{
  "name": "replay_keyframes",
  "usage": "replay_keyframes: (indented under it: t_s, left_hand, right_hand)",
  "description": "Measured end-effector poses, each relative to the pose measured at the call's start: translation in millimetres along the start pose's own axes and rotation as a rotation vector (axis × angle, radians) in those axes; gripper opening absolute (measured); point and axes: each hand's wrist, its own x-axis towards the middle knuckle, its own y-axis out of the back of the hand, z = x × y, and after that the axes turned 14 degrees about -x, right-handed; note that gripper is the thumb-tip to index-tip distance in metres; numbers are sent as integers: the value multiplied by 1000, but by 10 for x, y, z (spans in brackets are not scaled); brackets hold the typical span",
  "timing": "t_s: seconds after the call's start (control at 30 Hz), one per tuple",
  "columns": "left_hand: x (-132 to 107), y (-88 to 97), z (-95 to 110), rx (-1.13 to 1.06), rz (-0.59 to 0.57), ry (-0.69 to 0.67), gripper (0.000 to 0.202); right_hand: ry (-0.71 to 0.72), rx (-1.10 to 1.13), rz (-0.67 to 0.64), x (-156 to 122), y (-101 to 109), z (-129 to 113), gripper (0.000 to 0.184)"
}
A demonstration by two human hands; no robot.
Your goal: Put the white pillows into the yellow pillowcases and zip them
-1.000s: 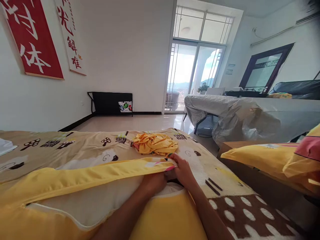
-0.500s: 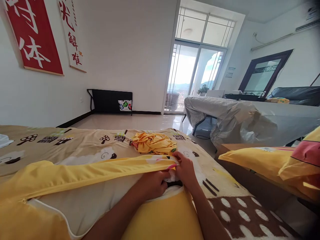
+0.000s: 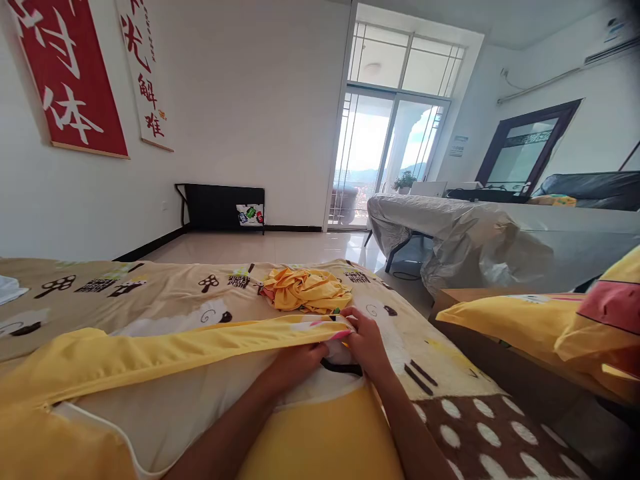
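A yellow zippered pillowcase (image 3: 200,347) lies open in front of me, with a white inner pillow (image 3: 200,390) showing through its opening. My right hand (image 3: 367,340) pinches the pillowcase's far right corner, where a pink and white print shows. Just left of it, my left hand (image 3: 300,363) is closed beneath the raised hem, over the white inner pillow. Its fingertips are partly covered by the hem, so what they hold is hidden. A white zip edge (image 3: 117,430) curves along the near left side. Between the hands, a dark gap shows at the opening.
A crumpled yellow cloth (image 3: 305,290) lies just beyond the hands on the patterned blanket (image 3: 165,287). On the right, yellow and pink bedding (image 3: 530,317) rests on a wooden surface. A plastic-draped table (image 3: 450,220) stands behind it. White cloth (image 3: 10,290) lies far left.
My left hand has shifted slightly left and up, its fingers now farther under the hem. My right hand keeps its pinch on the corner. The view has tilted up slightly.
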Motion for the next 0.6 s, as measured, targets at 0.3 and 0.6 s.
replay_keyframes:
  t_s: [0.3,0.6]
  left_hand:
    - [-197,-36,120,181,-192,-333,42]
    - [-196,-93,171,395,-143,-388,41]
  right_hand:
    - [-64,271,-81,-16,-14,-85,28]
    - [19,141,-35,-37,-6,-60,35]
